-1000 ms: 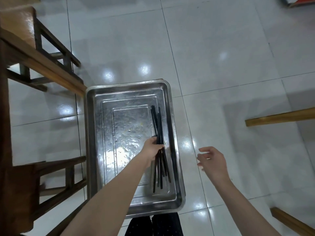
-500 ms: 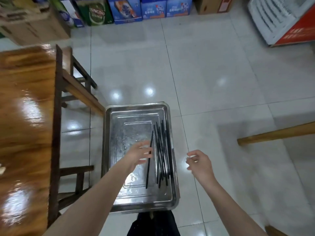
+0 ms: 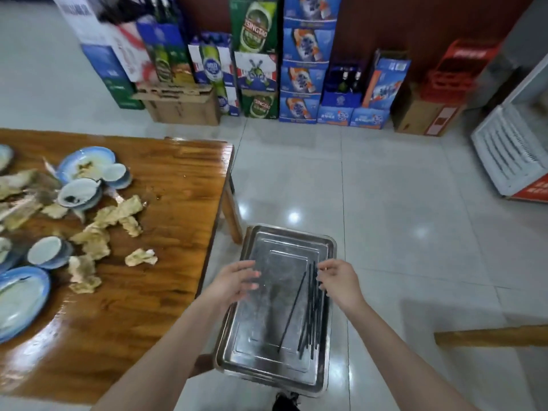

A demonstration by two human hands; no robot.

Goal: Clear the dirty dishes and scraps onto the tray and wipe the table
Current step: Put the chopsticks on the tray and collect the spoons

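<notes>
A steel tray (image 3: 292,238) sits low beside the wooden table (image 3: 166,262), holding several black chopsticks (image 3: 311,310) along its right side. My left hand (image 3: 234,281) hovers over the tray's left rim, fingers relaxed and empty. Above the tray's right rim is my right hand (image 3: 338,280), fingers loosely bent over the chopstick tips, holding nothing I can see. On the table lie blue-rimmed dirty plates (image 3: 86,164), small bowls (image 3: 80,194) and crumpled used napkins (image 3: 118,215).
Stacked beer cartons (image 3: 258,66) and cardboard boxes line the far wall. A white and red cooler (image 3: 516,155) stands at the right. A wooden bench edge (image 3: 489,336) juts in at lower right. The floor is glossy white tile.
My left hand let go of the chopsticks, which now lie in the tray. Both hands have come over the tray's rims. My view rose, bringing in the table with its dishes.
</notes>
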